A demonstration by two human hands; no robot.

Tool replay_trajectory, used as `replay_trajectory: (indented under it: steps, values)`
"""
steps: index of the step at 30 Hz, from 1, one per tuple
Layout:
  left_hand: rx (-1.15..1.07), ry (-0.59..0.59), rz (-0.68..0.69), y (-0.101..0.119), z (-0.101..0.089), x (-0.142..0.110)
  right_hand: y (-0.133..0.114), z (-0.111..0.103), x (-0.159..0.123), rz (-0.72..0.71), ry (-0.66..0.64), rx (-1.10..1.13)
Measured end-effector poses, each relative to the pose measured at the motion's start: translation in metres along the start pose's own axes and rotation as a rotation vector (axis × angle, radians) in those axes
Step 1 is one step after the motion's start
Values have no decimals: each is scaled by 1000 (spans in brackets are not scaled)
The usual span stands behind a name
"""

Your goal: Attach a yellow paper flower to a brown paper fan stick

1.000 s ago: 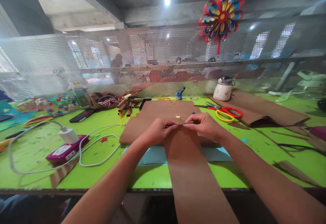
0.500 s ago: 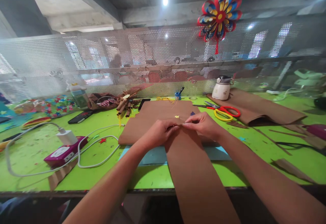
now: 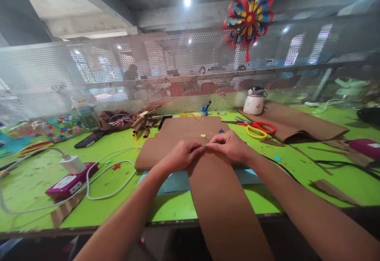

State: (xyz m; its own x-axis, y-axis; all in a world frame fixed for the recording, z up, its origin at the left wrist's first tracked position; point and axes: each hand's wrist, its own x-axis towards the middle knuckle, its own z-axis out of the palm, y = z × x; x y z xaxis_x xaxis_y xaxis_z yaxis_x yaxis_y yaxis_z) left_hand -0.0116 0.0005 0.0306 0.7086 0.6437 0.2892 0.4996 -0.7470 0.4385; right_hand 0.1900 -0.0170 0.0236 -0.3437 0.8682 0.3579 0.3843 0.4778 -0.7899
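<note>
A long strip of brown paper point(image 3: 225, 201) runs from the table's middle down over its front edge. At its far end my left hand point(image 3: 185, 154) pinches the paper edge. My right hand point(image 3: 227, 145) pinches the same edge close beside it, fingertips almost touching. The fingers hide the exact spot they grip. Beneath both hands lies a wider brown paper sheet point(image 3: 166, 136), with a light blue sheet point(image 3: 173, 185) showing under its near side. Just beyond the fingertips, a small yellow star point(image 3: 203, 135) rests on the brown sheet.
Red-and-yellow-handled scissors point(image 3: 261, 128) lie right of the sheet, near a white flask point(image 3: 254, 100). At left are a purple power strip point(image 3: 71, 183) with a white cable, and a phone point(image 3: 90, 139). Paper scraps point(image 3: 334, 191) lie at right. A perforated screen point(image 3: 166, 71) stands behind the table.
The whole view has shifted slightly, so things appear a little farther left. Both hands keep their pinch at the strip's far end; the strip has hardly moved between them.
</note>
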Motion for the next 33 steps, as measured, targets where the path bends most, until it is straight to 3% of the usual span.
replay_trajectory:
  steps: [7, 21, 33]
  values:
    - [-96, -117, -47, -1, -3, 0, 9, -4, 1, 20, -86, -33]
    - [-61, -63, -171, -4, -15, -4, 11, -8, 1, 79, -151, 4]
    - [-355, -197, -274, -5, -23, -9, 13, -20, 2, 85, -176, 30]
